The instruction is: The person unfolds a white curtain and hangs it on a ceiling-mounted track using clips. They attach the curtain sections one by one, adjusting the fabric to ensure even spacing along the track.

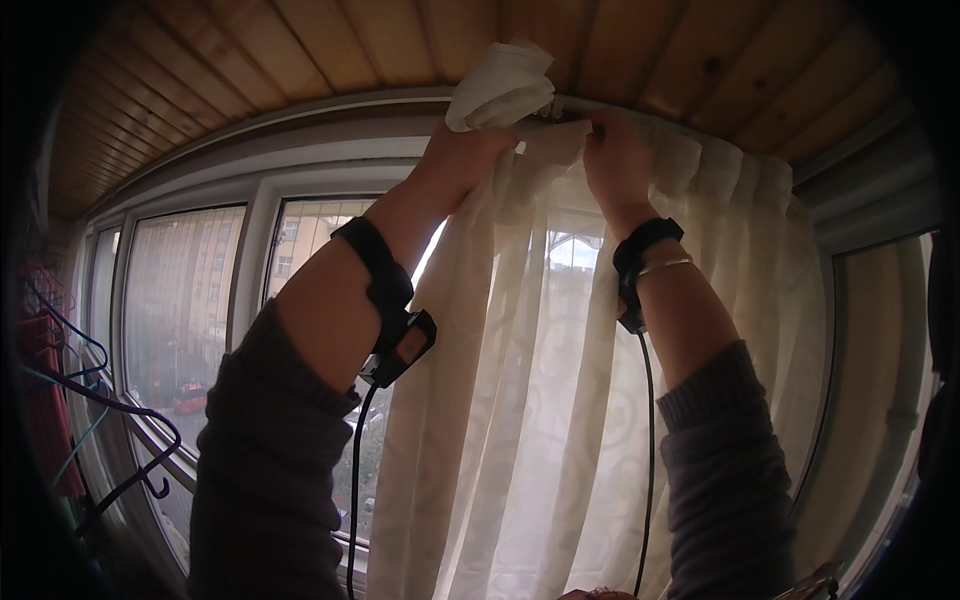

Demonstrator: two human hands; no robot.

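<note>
A sheer white patterned curtain (525,390) hangs in folds in front of the window. At its top edge my left hand (480,154) grips the gathered header, with a bunched part of the fabric (501,86) standing up above the fist against the ceiling. To the right, my right hand (616,154) pinches the top edge of the same curtain just under the curtain track (600,106). Small pale curtain gliders (553,111) show at the track between the hands. A short stretch of the header spans from one hand to the other. The fingertips of both hands are partly hidden.
White-framed windows (184,315) run along the left. Plastic clothes hangers (112,401) and a red cloth (49,397) hang at the far left. Wooden ceiling boards (300,52) lie close above the hands. Black cables (354,480) hang from the devices strapped to both forearms.
</note>
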